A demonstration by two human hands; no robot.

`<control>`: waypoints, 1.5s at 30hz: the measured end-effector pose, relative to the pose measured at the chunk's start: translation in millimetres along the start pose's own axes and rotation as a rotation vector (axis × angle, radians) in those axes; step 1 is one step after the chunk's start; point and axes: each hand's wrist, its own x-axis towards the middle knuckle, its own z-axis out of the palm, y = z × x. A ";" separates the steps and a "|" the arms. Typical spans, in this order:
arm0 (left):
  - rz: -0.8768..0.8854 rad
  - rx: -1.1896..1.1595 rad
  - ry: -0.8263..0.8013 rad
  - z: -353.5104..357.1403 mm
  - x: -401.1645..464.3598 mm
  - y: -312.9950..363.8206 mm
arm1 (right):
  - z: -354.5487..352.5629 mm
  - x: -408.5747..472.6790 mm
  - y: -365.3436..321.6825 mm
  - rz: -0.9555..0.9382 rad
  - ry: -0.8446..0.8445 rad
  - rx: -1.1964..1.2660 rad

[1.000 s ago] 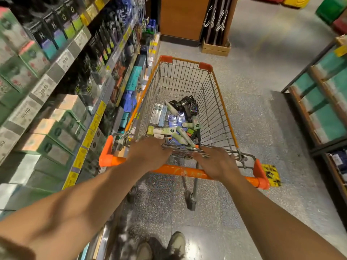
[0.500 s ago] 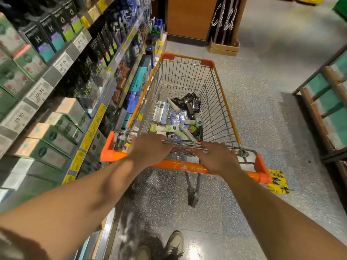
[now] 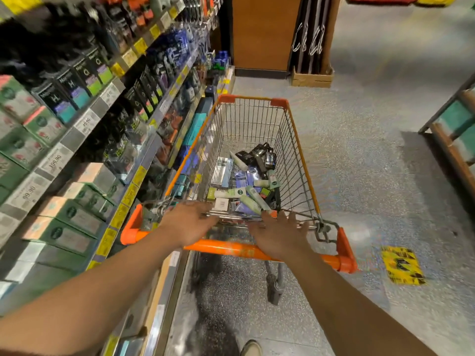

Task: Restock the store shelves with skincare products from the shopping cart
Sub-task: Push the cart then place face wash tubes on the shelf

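A wire shopping cart (image 3: 300,150) with an orange handle bar (image 3: 231,249) stands in the aisle beside the shelves. Its basket holds several skincare products (image 3: 246,186): pale green tubes, blue boxes and dark packs. My left hand (image 3: 191,222) reaches over the handle with straight fingers pointing toward the basket. My right hand (image 3: 281,233) is above the handle too, its fingers spread wide and holding nothing. Stocked store shelves (image 3: 84,129) with boxed products and price tags run along the left.
A brown wooden column (image 3: 264,32) and a cardboard crate (image 3: 312,78) stand at the aisle's far end. A wooden rack (image 3: 452,140) sits on the right. A yellow floor sticker (image 3: 402,265) lies right of the cart. My shoe (image 3: 252,349) shows at the bottom.
Both hands have come off the orange handle and opened, now stretched forward over it. The cart has rolled a little farther along the aisle.
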 end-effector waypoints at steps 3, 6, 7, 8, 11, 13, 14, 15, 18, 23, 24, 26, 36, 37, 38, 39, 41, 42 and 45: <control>-0.006 -0.042 -0.017 -5.8 -2.0 2.1 | -4.8 3.9 0.7 -0.011 -0.037 0.033; -0.031 -0.162 -0.068 -14.6 -0.6 6.1 | -13.6 10.7 0.3 -0.026 -0.074 0.116; -0.032 -0.195 -0.086 -18.0 2.2 7.5 | -16.9 14.5 0.3 -0.041 -0.063 0.143; -0.031 -0.219 -0.095 -21.3 5.6 9.1 | -19.9 18.4 0.2 -0.054 -0.052 0.169; -0.009 -0.272 -0.096 -29.4 19.8 13.6 | -26.4 34.1 -0.3 -0.047 -0.016 0.265; 0.017 -0.287 -0.085 -33.6 31.7 17.6 | -28.3 46.6 -2.1 -0.023 -0.009 0.365; 0.027 -0.289 -0.088 -35.2 38.6 19.1 | -30.0 52.1 -3.2 -0.009 0.000 0.408; 0.035 -0.289 -0.096 -36.7 45.8 19.7 | -32.3 56.6 -4.6 0.003 0.010 0.440; 0.039 -0.350 -0.114 -40.8 69.0 18.9 | -42.6 63.0 -12.5 0.022 0.042 0.500; 0.021 -0.471 -0.166 -38.4 123.8 13.2 | -50.7 93.1 -21.9 0.066 0.074 0.482; 0.019 -0.475 -0.158 -37.2 132.4 12.4 | -49.5 99.9 -22.9 0.082 0.086 0.488; 0.020 -0.487 -0.161 -34.0 147.4 12.5 | -45.9 113.3 -24.7 0.095 0.095 0.486; -0.019 -0.412 -0.251 -9.9 202.7 29.1 | -23.0 188.2 -4.1 0.189 -0.001 0.395; -0.045 -0.434 -0.260 -9.6 207.5 31.7 | -18.9 200.9 -0.3 0.205 -0.022 0.382; -0.069 -0.464 -0.259 -7.3 214.6 34.2 | -14.4 214.2 3.0 0.213 -0.036 0.374; -0.092 -0.495 -0.261 -6.4 220.6 36.0 | -10.2 226.3 5.6 0.214 -0.047 0.363; -0.115 -0.556 -0.264 -0.2 233.0 38.1 | 1.1 251.9 11.5 0.207 -0.060 0.344; -0.128 -0.570 -0.258 3.5 240.1 39.1 | 5.9 264.9 14.5 0.197 -0.067 0.344; -0.178 -0.593 -0.233 12.8 258.3 42.5 | 29.2 302.1 25.7 0.197 -0.075 0.340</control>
